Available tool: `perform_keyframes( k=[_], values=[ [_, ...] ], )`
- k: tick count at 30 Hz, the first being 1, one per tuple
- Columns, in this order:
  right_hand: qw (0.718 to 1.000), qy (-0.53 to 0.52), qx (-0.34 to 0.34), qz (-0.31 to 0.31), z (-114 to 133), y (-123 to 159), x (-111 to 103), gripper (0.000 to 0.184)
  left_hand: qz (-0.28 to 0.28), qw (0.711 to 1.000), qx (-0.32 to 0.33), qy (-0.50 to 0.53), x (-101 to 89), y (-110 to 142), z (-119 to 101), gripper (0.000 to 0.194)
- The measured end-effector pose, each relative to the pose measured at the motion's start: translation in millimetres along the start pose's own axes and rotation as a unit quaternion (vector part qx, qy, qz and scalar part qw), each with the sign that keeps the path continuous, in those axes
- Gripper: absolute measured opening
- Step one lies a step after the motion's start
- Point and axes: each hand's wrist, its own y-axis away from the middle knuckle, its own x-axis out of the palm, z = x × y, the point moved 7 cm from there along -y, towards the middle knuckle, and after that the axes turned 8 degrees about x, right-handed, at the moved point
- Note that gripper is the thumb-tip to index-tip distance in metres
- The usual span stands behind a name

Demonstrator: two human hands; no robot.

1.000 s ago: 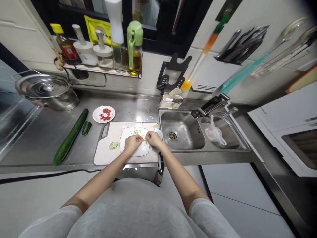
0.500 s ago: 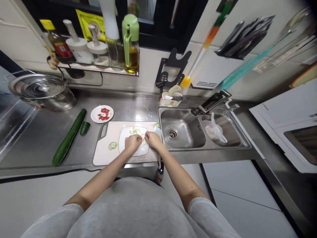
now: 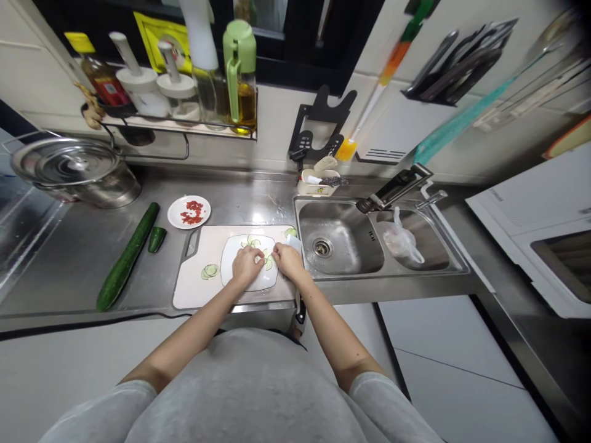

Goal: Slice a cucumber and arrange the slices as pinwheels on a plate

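A white square plate (image 3: 231,257) lies on a pale cutting board (image 3: 198,283) on the steel counter. Thin cucumber slices (image 3: 252,241) are laid out on the plate. My left hand (image 3: 246,266) and my right hand (image 3: 286,259) hover close together over the plate's right part, fingers curled and pinched at cucumber slices (image 3: 266,261) between them. More slices (image 3: 210,271) sit on the board left of the plate, and one slice (image 3: 290,232) lies at the board's far right corner. A knife handle (image 3: 300,311) pokes out under my right wrist.
A whole cucumber (image 3: 127,257) and a cut end piece (image 3: 156,239) lie left of the board. A small plate of chopped red chilli (image 3: 189,212) sits behind. A lidded pot (image 3: 74,169) stands far left, a double sink (image 3: 341,246) right, with a plastic bag (image 3: 401,243).
My hands have stayed over the plate, shifting only slightly as they handle the slices. The camera has tilted a little.
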Motion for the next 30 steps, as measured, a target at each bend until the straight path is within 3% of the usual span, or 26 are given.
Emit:
perform_keyframes(
  k=[11, 30],
  values=[
    [0.997, -0.016, 0.061, -0.048, -8.3, 36.8, 18.2, 0.018, -0.011, 1.0, 0.012, 0.02, -5.1, -3.1, -0.1, 0.017],
    [0.995, -0.036, 0.082, -0.036, -8.5, 35.6, 23.5, 0.015, -0.008, 1.0, 0.0, -0.003, -2.4, -6.3, -3.0, 0.021]
  ],
)
